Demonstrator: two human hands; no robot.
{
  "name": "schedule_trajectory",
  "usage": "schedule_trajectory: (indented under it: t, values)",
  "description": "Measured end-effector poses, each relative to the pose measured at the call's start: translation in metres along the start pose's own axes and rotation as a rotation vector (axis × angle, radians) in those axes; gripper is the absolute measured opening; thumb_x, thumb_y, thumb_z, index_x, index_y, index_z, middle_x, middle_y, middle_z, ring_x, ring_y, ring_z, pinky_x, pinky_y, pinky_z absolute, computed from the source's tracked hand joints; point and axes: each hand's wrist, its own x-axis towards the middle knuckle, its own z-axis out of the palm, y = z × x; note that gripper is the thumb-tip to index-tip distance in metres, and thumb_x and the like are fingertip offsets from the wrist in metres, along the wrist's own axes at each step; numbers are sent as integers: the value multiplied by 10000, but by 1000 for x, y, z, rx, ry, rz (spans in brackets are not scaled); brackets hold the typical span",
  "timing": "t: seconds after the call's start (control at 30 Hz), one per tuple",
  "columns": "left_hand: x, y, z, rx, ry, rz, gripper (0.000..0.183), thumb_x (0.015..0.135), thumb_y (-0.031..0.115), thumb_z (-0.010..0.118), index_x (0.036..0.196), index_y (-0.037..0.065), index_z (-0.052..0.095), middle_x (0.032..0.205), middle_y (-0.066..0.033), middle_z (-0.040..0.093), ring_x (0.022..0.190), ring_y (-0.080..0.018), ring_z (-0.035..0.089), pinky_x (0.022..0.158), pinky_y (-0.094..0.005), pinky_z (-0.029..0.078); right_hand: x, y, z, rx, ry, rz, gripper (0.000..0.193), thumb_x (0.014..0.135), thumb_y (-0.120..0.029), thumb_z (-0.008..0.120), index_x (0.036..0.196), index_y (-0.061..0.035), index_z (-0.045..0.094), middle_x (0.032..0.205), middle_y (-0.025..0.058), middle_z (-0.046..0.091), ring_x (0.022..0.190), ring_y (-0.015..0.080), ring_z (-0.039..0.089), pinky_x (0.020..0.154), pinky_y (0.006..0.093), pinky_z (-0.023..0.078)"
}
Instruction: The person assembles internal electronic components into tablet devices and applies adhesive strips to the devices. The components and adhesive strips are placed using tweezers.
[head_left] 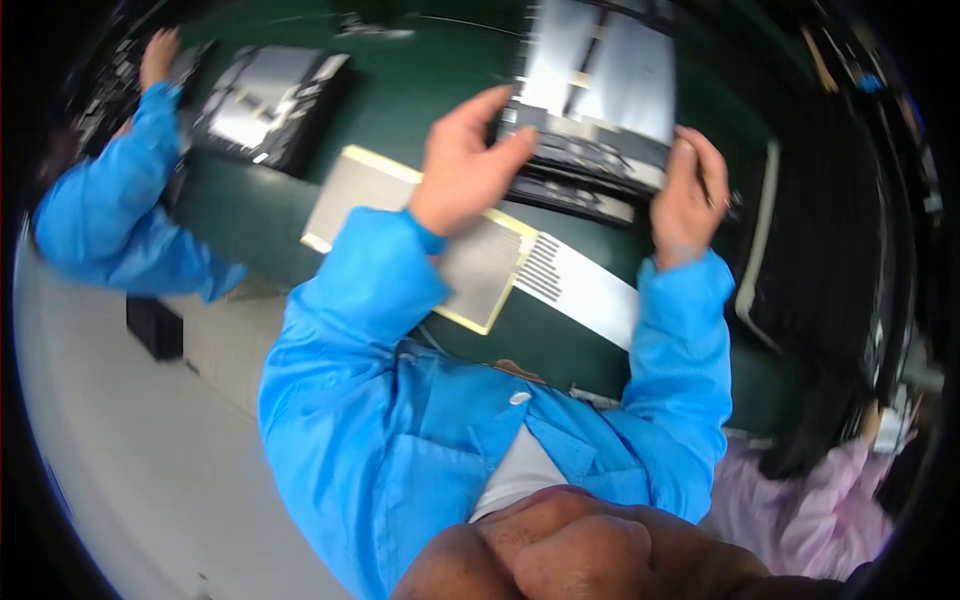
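At the far side of the dark green table are flat silver-and-black device panels (630,70), which look stacked, with black edges and small parts along the near side. My left hand (465,165) grips their left near corner, thumb on top and fingers along the side. Around the right near edge curls my right hand (690,190); some of its fingertips are hidden behind the edge. Beneath my left wrist lies a grey sheet (368,205) with a yellow border, partly covered by my arm. A white strip (600,295) printed with black bars sits beside the sheet.
Another stack of silver-and-black panels (270,95) stands at the far left. Near it a co-worker's blue sleeve (110,230) and hand (158,58) reach over dark parts. A pale edge strip (762,230) runs along the right. Pink clothing (800,505) shows at lower right.
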Motion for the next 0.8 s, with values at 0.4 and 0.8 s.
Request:
schedule_trajectory:
  t: [0.4,0.8]
  values:
    - [-83,50,-52,-769,-61,-50,550,806,-50,570,1307,-23,345,1229,-155,527,1123,-266,537,988,-409,404,-26,-44,10,284,-345,33,216,946,-120,484,1110,7,542,1033,106,577,870,154,578,793,287,478]
    - [-89,52,-86,-717,68,-108,483,880,9,491,1320,-35,296,1301,-198,454,1175,-288,484,1022,-424,364,-15,-22,6,36,-366,-53,201,936,-114,505,1094,-7,570,1037,89,539,849,146,564,751,272,467]
